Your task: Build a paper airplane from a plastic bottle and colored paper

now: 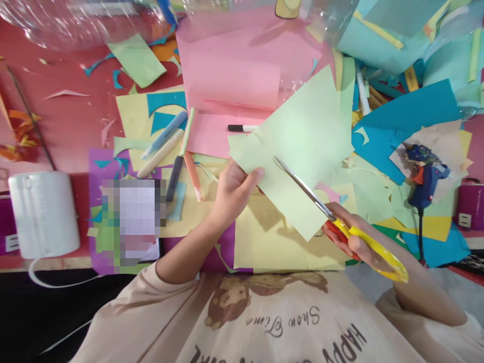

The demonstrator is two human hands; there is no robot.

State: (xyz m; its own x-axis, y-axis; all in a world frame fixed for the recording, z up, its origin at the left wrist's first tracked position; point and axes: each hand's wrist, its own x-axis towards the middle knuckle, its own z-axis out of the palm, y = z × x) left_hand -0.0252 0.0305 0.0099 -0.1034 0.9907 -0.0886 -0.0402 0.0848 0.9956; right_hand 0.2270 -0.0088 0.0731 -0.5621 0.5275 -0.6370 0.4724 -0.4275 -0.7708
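Observation:
My left hand (236,189) pinches the left side of a pale green sheet of paper (310,131), thumb on top. In my right hand (351,234) is a pair of scissors (372,249) with yellow and red handles. Their metal blades point up and left across the sheet, the tip near its left part. Whether the lower blade lies beneath the paper I cannot tell. Under the sheet a white marker with a black cap (242,128) sticks out, resting on pink paper (230,83). Cream paper (272,247) lies just below my hands.
A blue glue gun (427,184) with a cable rests at the right on blue paper (412,108). Several markers (166,133) and paper scraps lie left of centre. A phone (138,217) and a white device (43,214) are further left. Clear plastic bottles (86,22) line the back.

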